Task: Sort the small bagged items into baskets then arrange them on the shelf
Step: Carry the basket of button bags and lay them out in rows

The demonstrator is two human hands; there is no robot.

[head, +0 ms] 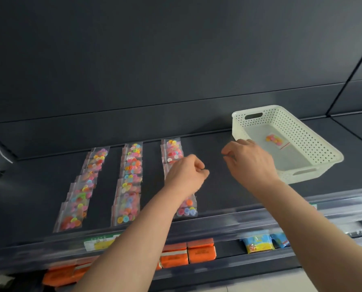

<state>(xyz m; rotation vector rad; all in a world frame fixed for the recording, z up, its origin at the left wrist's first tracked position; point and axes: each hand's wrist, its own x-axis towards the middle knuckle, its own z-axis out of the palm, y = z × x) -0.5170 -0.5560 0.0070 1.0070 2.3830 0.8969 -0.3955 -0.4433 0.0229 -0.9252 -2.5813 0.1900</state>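
The left hand's [186,171] fingers are clenched into a fist, thumb tucked against the forefinger, and no bag shows in them; the palm faces away, so the inside of the fist is hidden. The right hand's [249,161] fingers hang loosely bent and released, tips pointing left and down, with nothing in them. The left fist hovers over the right row of button bags [173,152], and the hand and forearm cover the middle of that row, so only its far bags and its nearest bag show. The right hand is just beside the near-left corner of the white perforated basket [291,125], its knuckles in front of the basket's left wall. One bag [275,140] of coloured buttons lies flat on the basket floor, towards the far end. To the left, two more lines run from far to near on the dark shelf [218,186]: the middle row [129,182] and the left row [81,186], bags overlapping like tiles. A green and yellow price label [100,242] sits in the shelf's front rail. Below are orange packets [199,249] and, further right, blue and yellow packets [257,244]
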